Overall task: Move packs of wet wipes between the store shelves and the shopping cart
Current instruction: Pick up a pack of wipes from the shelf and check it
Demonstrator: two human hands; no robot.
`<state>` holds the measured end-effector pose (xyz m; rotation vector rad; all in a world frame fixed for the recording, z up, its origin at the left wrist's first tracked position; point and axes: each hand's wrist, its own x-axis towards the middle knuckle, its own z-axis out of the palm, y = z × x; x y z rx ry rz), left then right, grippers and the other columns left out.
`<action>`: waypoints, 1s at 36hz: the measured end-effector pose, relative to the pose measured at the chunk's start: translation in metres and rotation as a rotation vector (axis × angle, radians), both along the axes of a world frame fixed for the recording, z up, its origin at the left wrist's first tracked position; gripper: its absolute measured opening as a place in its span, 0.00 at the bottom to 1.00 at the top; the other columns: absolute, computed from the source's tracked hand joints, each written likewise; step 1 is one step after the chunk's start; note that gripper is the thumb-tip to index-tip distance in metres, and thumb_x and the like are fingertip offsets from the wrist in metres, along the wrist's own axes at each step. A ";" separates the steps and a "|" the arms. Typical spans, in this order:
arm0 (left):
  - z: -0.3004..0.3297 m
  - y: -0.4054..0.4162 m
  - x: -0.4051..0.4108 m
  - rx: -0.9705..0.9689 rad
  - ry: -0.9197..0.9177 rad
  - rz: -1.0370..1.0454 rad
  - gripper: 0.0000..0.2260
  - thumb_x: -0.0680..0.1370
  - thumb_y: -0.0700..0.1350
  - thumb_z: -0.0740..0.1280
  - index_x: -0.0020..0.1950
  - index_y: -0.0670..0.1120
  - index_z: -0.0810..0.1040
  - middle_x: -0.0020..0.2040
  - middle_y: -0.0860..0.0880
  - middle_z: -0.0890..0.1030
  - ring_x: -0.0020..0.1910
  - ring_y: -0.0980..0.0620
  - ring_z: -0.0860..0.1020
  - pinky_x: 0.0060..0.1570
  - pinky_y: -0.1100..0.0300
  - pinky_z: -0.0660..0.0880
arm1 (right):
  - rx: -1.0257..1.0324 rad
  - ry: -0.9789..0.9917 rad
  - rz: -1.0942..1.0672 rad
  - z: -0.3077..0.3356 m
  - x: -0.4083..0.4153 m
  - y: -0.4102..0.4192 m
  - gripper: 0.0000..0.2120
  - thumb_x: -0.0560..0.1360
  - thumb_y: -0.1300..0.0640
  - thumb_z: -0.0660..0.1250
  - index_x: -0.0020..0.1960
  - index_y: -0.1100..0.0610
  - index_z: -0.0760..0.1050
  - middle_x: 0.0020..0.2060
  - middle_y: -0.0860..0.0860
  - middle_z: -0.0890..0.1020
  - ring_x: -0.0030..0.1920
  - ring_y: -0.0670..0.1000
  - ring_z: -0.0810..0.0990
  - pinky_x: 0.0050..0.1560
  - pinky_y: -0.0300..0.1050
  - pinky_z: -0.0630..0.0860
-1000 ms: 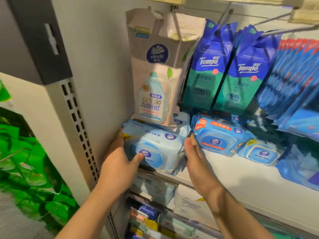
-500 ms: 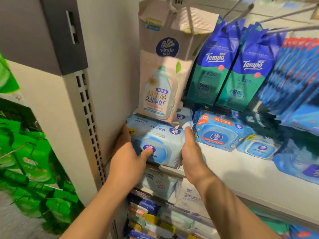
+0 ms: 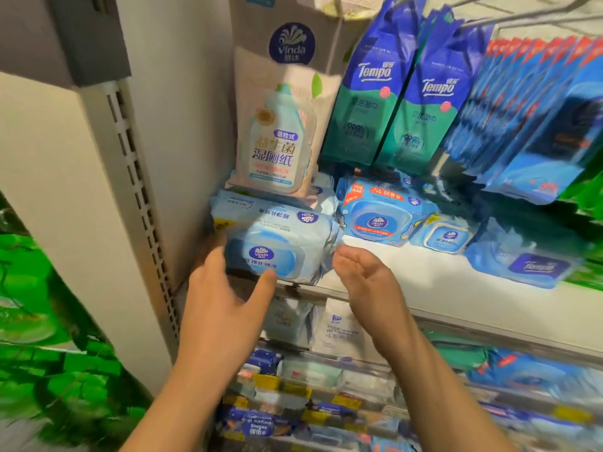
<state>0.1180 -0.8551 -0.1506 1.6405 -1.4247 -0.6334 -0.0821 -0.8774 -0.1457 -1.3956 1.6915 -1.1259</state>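
A light blue Vinda wet wipes pack [image 3: 277,243] lies on top of a similar pack [image 3: 235,203] at the left end of the white shelf [image 3: 424,282], against the side wall. My left hand [image 3: 225,308] is spread open just below and left of it, the thumb tip touching the pack's lower front edge. My right hand [image 3: 368,282] hovers at the pack's crimped right end with its fingers loosely curled, holding nothing. No shopping cart is in view.
A hanging Vinda bag [image 3: 277,125] and Tempo packs [image 3: 368,102] hang right above the stack. More blue wipes packs [image 3: 381,213] lie to the right on the shelf. A slotted upright [image 3: 137,190] stands at the left, and lower shelves [image 3: 326,334] hold more packs.
Both hands held the pack's ends before. Now they have let go and drawn back a little, and the pack rests on the stack. The view moved closer and to the left.
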 end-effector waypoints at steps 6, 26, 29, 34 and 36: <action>-0.006 0.017 -0.001 -0.092 -0.039 -0.078 0.33 0.76 0.57 0.70 0.79 0.53 0.65 0.72 0.56 0.69 0.69 0.64 0.63 0.64 0.67 0.58 | -0.010 0.219 -0.018 0.005 -0.004 0.035 0.18 0.79 0.49 0.68 0.68 0.50 0.76 0.62 0.43 0.82 0.58 0.37 0.80 0.52 0.21 0.70; -0.016 0.107 -0.078 0.027 -0.422 -0.194 0.34 0.74 0.65 0.69 0.78 0.58 0.65 0.76 0.61 0.67 0.76 0.58 0.64 0.73 0.57 0.64 | 0.110 0.504 0.242 -0.005 -0.102 0.126 0.26 0.81 0.43 0.62 0.77 0.47 0.66 0.75 0.44 0.70 0.73 0.47 0.68 0.66 0.33 0.60; -0.019 0.131 -0.082 0.093 -0.450 -0.141 0.35 0.74 0.66 0.68 0.78 0.57 0.66 0.76 0.58 0.68 0.75 0.55 0.65 0.74 0.54 0.66 | 0.132 0.504 0.321 -0.015 -0.106 0.140 0.26 0.82 0.42 0.61 0.78 0.47 0.64 0.74 0.44 0.71 0.71 0.48 0.71 0.66 0.41 0.67; -0.019 0.182 -0.075 0.243 -0.491 -0.020 0.34 0.75 0.68 0.65 0.79 0.58 0.63 0.78 0.57 0.65 0.76 0.54 0.63 0.71 0.56 0.65 | 0.136 0.541 0.479 -0.030 -0.090 0.155 0.30 0.81 0.41 0.62 0.79 0.50 0.62 0.76 0.48 0.69 0.73 0.51 0.69 0.70 0.45 0.67; -0.018 0.201 -0.066 0.302 -0.512 0.038 0.34 0.76 0.68 0.64 0.80 0.58 0.61 0.78 0.57 0.64 0.77 0.54 0.62 0.72 0.54 0.65 | 0.133 0.566 0.546 -0.033 -0.080 0.161 0.30 0.81 0.41 0.62 0.79 0.52 0.61 0.76 0.50 0.69 0.73 0.52 0.68 0.71 0.45 0.66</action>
